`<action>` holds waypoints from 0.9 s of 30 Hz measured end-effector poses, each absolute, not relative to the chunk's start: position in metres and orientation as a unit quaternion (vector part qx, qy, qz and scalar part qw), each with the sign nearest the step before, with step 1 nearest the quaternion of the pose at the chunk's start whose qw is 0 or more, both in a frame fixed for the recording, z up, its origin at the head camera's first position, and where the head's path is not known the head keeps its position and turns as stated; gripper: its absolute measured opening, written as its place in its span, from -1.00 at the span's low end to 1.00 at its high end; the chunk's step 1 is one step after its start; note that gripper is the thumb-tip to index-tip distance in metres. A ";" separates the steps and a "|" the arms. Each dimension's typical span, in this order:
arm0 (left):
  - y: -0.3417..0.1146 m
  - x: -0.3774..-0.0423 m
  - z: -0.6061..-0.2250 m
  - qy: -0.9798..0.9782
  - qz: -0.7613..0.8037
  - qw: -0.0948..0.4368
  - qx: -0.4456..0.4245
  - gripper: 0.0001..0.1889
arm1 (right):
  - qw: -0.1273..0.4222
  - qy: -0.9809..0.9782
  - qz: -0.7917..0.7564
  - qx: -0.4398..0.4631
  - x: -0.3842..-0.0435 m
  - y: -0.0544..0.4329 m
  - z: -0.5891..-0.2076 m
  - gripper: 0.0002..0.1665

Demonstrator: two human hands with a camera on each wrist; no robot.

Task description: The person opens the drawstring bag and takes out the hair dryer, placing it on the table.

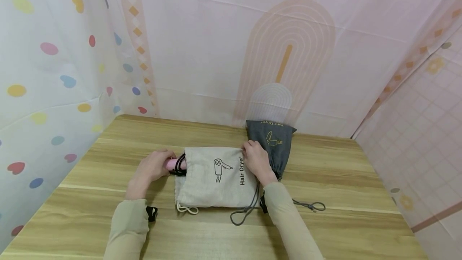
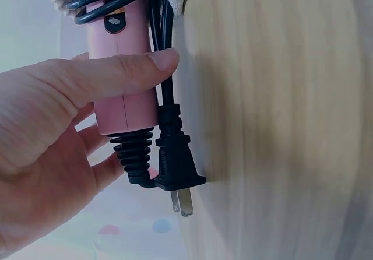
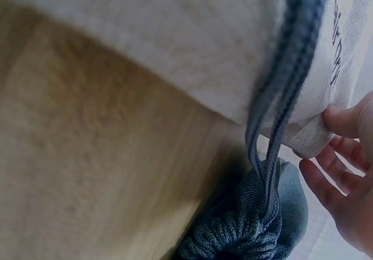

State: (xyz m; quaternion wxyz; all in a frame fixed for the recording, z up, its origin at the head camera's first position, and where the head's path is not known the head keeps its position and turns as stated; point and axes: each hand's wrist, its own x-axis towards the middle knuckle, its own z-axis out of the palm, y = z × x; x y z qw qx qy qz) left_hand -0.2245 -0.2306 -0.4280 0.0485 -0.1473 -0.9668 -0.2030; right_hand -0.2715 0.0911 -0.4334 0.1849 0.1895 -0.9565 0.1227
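Observation:
A pale drawstring bag (image 1: 202,187) printed "Hair Dryer" lies on the table, its mouth facing left. From that mouth sticks the pink handle (image 2: 123,114) of a hair dryer; the rest is hidden inside the cloth. My left hand (image 1: 156,166) grips this handle, thumb across it and the black cord. In the left wrist view the cord is looped round the handle, and its two-pin plug (image 2: 175,161) hangs beside the handle's end. At the bag's far right corner, my right hand (image 1: 257,159) pinches the cloth between thumb and fingers.
Behind my right hand a dark grey drawstring bag (image 1: 285,143), also printed "Hair Dryer", lies against the back curtain (image 1: 202,51). Its grey cords (image 1: 238,223) trail over the pale bag and onto the wooden table (image 1: 346,171). A white cord (image 1: 187,210) loops at the pale bag's near left corner.

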 end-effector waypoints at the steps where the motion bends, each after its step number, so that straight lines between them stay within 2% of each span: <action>1: -0.231 -0.224 -0.428 -0.967 -0.203 0.047 -0.146 -0.61 | 0.188 -0.956 0.124 0.189 -0.271 0.091 -0.433 -0.94; 9: -0.238 -0.223 -0.428 -0.968 -0.199 0.049 -0.141 -0.59 | 0.201 -0.952 0.132 0.188 -0.273 0.093 -0.434 -0.94; 27: -0.240 -0.222 -0.429 -0.974 -0.171 0.056 -0.138 -0.59 | 0.185 -0.957 0.129 0.181 -0.271 0.094 -0.431 -0.93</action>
